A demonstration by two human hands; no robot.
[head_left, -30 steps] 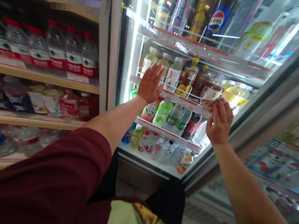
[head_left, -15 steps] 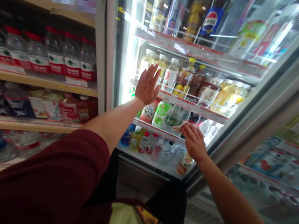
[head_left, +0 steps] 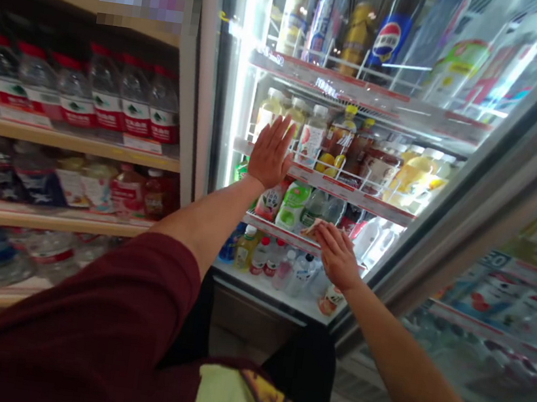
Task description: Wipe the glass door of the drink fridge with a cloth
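Note:
My left hand is spread flat, fingers up, apparently against the glass door of a lit drinks fridge. It holds nothing. Lower and to the right, my right hand presses a crumpled pale cloth to the same glass. The cloth sticks out past the fingertips, and the rest of it is hidden under the hand. Behind the glass, a green-labelled bottle stands between my hands. A bottle with a yellow cap is on the shelf above.
Wooden shelves with red-capped water bottles stand at the left. A metal door frame slants along the right, with another glass-fronted fridge section beyond it. My dark-trousered knees are close below the fridge.
My right hand and the cloth have slid left across the glass. The left hand stays flat in about the same place, while the whole view has shifted slightly.

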